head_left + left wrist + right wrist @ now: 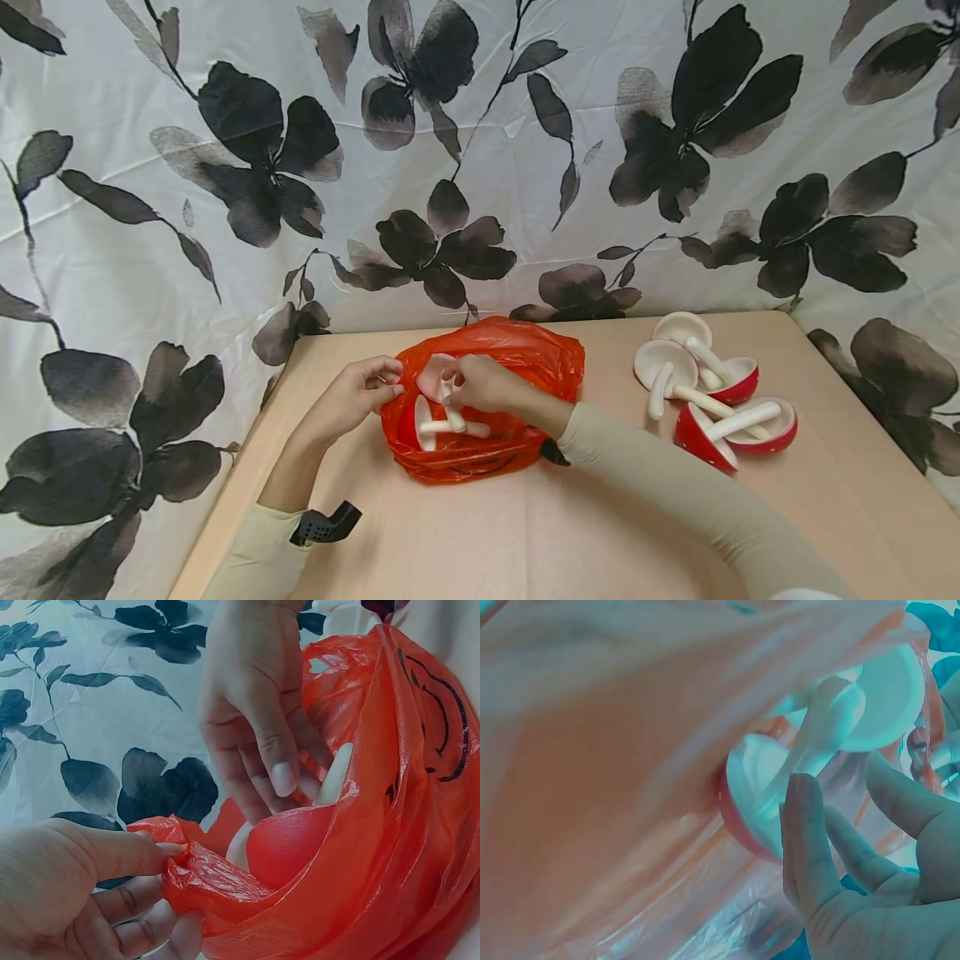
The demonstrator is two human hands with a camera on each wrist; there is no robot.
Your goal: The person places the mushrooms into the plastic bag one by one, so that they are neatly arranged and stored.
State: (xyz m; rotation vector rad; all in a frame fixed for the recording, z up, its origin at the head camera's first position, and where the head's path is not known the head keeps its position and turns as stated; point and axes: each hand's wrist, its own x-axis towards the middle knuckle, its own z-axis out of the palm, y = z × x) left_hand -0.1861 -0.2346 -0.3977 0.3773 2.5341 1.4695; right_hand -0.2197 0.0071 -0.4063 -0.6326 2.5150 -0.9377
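Observation:
A red plastic bag (551,358) lies on the table with its mouth spread. Inside it are several toy mushrooms with white stems (452,426) and red caps (289,844). My left hand (351,398) pinches the bag's rim at the left, thumb against fingers, as the left wrist view shows. Over the bag's mouth, my right hand (487,385) reaches in beside the mushrooms. In the right wrist view its thumb and fingers (806,832) are parted, close to a pale stem (821,724), with nothing gripped between them. The bag hides part of the mushrooms.
Several more red-and-white toy mushrooms (738,382) lie heaped on the right side of the light wooden table (450,542). A white cloth with dark flowers (540,175) hangs behind the table and along its sides.

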